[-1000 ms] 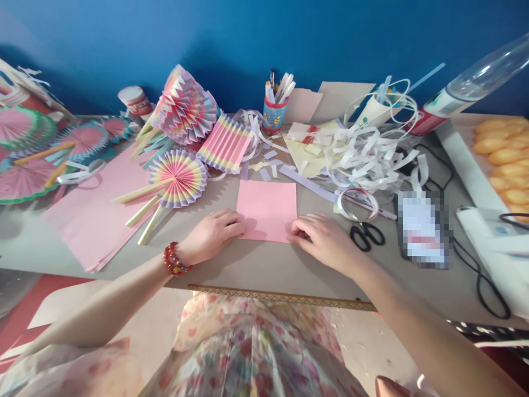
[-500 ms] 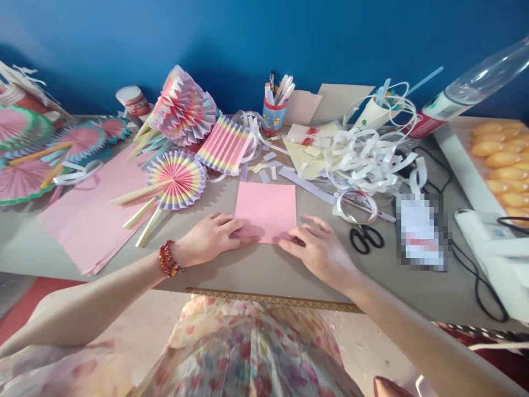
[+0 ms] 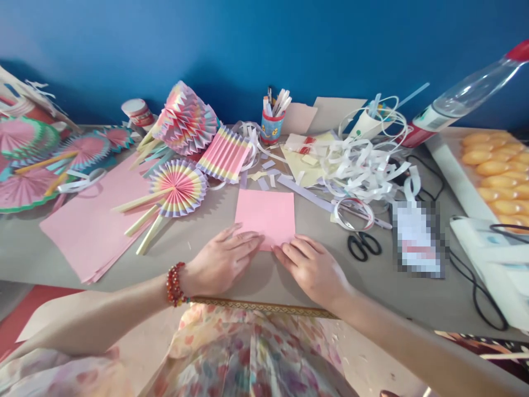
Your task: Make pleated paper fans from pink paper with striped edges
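A square of pink paper [image 3: 265, 214] lies flat on the table in front of me. My left hand [image 3: 225, 258], with a red bead bracelet [image 3: 176, 284] at the wrist, rests its stretched fingers on the paper's lower left corner. My right hand [image 3: 312, 267] touches the lower right edge, fingers extended and slightly bent. A narrow gap separates the two hands' fingertips. Whether the near edge is folded cannot be made out.
Left are pleated paper fans [image 3: 177, 187] and a stack of pink sheets [image 3: 88, 226]. Behind stands a pen cup [image 3: 271, 128]. Scissors [image 3: 363, 245], a tape roll [image 3: 354, 215], curled white strips [image 3: 359, 165], a tilted bottle [image 3: 463, 96] and a box of yellow food [image 3: 494, 165] lie right.
My left hand has slid further over the paper's lower left corner, fingers flatter. My right hand has shifted slightly left along the near edge. The view has tilted up a little.
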A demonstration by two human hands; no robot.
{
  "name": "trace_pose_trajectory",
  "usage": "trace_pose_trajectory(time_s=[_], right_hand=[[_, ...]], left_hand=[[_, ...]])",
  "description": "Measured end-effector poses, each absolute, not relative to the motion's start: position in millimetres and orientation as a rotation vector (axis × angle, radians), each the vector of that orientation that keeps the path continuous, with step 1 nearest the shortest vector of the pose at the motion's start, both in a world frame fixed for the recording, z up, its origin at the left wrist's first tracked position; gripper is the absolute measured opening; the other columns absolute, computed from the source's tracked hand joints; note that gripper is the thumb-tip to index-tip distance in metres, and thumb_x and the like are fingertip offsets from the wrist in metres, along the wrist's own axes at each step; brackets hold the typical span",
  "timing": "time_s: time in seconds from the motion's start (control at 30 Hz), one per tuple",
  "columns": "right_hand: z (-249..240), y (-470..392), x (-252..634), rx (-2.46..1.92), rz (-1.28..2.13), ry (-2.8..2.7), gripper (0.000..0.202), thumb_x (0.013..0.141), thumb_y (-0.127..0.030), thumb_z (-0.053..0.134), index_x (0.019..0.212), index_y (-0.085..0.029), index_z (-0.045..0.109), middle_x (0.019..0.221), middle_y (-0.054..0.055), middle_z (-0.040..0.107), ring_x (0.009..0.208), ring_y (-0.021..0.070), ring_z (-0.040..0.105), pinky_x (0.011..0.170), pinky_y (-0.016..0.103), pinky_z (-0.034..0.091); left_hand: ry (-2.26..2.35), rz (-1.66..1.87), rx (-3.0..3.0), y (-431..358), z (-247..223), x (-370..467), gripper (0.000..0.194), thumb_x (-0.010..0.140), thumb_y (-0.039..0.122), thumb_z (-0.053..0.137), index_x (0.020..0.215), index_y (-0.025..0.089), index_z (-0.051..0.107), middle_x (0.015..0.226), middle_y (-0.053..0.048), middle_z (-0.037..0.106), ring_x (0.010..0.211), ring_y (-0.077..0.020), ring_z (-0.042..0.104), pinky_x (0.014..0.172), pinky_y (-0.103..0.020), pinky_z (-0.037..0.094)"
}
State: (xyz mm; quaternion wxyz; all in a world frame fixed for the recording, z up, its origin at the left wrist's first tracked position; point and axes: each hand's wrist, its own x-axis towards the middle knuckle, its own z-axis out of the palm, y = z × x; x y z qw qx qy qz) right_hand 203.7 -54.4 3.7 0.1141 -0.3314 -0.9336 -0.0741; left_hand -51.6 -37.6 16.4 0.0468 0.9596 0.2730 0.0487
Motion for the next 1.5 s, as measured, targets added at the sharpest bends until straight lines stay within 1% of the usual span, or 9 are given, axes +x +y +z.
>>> trace_pose_trajectory(time_s=[0.1, 0.17, 0.33, 0.6, 0.83, 1.2, 1.33, 1.43, 1.5], right_hand=[[3, -57, 205, -0.991, -0.172, -2.758, 0.026, 0.090, -0.011, 0.056, 0.113, -0.013, 0.068, 0.106, 0.007, 0.070, 0.099, 0.0234, 0.054, 0.093, 0.037, 0.043], [2, -58, 208, -1.017, -0.141, -2.768, 0.032, 0.087, -0.010, 0.057, 0.118, -0.012, 0.066, 0.111, 0.007, 0.069, 0.100, 0.0240, 0.054, 0.090, 0.037, 0.044], [0, -60, 213, -1.052, -0.061, -2.737, 0.039, 0.088, -0.008, 0.053, 0.126, -0.014, 0.061, 0.119, 0.005, 0.068, 0.106, 0.0241, 0.052, 0.100, 0.040, 0.038], [1, -68, 204, -1.226, -0.037, -2.682, 0.042, 0.092, -0.008, 0.047, 0.134, -0.015, 0.055, 0.116, 0.006, 0.068, 0.103, 0.0232, 0.054, 0.110, 0.047, 0.030], [-2, -82, 234, -1.367, -0.055, -2.616, 0.045, 0.089, -0.006, 0.051, 0.130, -0.022, 0.059, 0.123, 0.005, 0.066, 0.107, 0.0250, 0.053, 0.108, 0.049, 0.034], [-1, -82, 238, -1.362, 0.046, -2.543, 0.049, 0.086, 0.000, 0.045, 0.126, -0.023, 0.062, 0.124, 0.005, 0.066, 0.108, 0.0244, 0.054, 0.106, 0.047, 0.035], [3, -78, 235, -1.345, 0.060, -2.523, 0.042, 0.087, -0.003, 0.045, 0.119, -0.023, 0.065, 0.117, 0.007, 0.068, 0.103, 0.0248, 0.057, 0.103, 0.050, 0.036], [8, -73, 231, -1.303, 0.111, -2.491, 0.034, 0.087, -0.009, 0.047, 0.111, -0.021, 0.067, 0.115, 0.008, 0.067, 0.101, 0.0252, 0.058, 0.104, 0.051, 0.035], [10, -69, 227, -1.294, 0.137, -2.465, 0.025, 0.088, -0.013, 0.049, 0.103, -0.020, 0.067, 0.111, 0.008, 0.067, 0.098, 0.0249, 0.058, 0.104, 0.051, 0.035]], left_hand=[[0.793, 0.077, 2.843, -52, 11, -47, 0.090, 0.089, 0.069, 0.037, 0.150, 0.005, 0.025, 0.156, -0.018, 0.029, 0.145, -0.0293, 0.023, 0.120, -0.044, 0.011], [0.799, 0.040, 2.798, -56, 8, -54, 0.102, 0.083, 0.077, 0.033, 0.153, 0.006, 0.015, 0.158, -0.018, 0.021, 0.146, -0.0303, 0.019, 0.120, -0.042, 0.010], [0.838, -0.023, 2.730, -58, 7, -80, 0.096, 0.086, 0.074, 0.033, 0.155, 0.012, 0.004, 0.160, -0.013, 0.015, 0.147, -0.0289, 0.017, 0.120, -0.042, 0.007], [0.848, 0.002, 2.695, -59, 8, -86, 0.093, 0.087, 0.071, 0.037, 0.155, 0.017, 0.003, 0.160, -0.011, 0.017, 0.146, -0.0307, 0.022, 0.120, -0.045, 0.012], [0.861, -0.027, 2.693, -59, 6, -87, 0.093, 0.087, 0.071, 0.037, 0.155, 0.016, 0.003, 0.160, -0.011, 0.015, 0.147, -0.0294, 0.019, 0.120, -0.045, 0.009], [0.972, 0.061, 2.709, -64, 8, -102, 0.080, 0.093, 0.057, 0.043, 0.155, 0.017, 0.010, 0.158, -0.011, 0.025, 0.144, -0.0272, 0.027, 0.121, -0.045, 0.013], [1.112, 0.259, 2.596, -65, 9, -116, 0.055, 0.097, 0.039, 0.045, 0.148, 0.021, 0.033, 0.152, -0.010, 0.039, 0.140, -0.0262, 0.037, 0.117, -0.046, 0.027], [1.289, 0.501, 2.453, -62, 11, -114, 0.034, 0.099, 0.029, 0.041, 0.130, 0.022, 0.054, 0.138, -0.010, 0.056, 0.128, -0.0243, 0.051, 0.106, -0.041, 0.042], [1.378, 0.568, 2.394, -57, 13, -106, 0.028, 0.099, 0.028, 0.040, 0.118, 0.021, 0.059, 0.124, -0.010, 0.063, 0.116, -0.0229, 0.058, 0.099, -0.039, 0.046]])
